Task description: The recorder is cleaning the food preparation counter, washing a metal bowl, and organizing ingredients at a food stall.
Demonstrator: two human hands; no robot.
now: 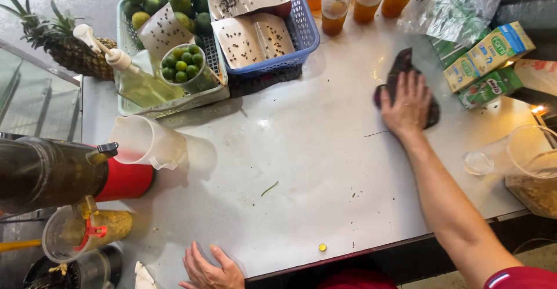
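Note:
My right hand (407,104) lies flat on a dark cloth (401,67), pressing it onto the white counter (301,173) at the far right. The fingers are spread over the cloth. At the near edge of the counter my left hand (210,270) rests palm down with fingers apart, holding nothing. A small yellow cap (322,246) lies on the counter to its right.
At the back stand a blue basket (301,34) with speckled sheets, a green basket (174,100) of limes, a pump bottle (130,74) and several filled drink cups (336,2). Drink cartons (487,57) lie back right. A juicer (52,170) and plastic jug (148,141) sit left, clear containers (531,161) right.

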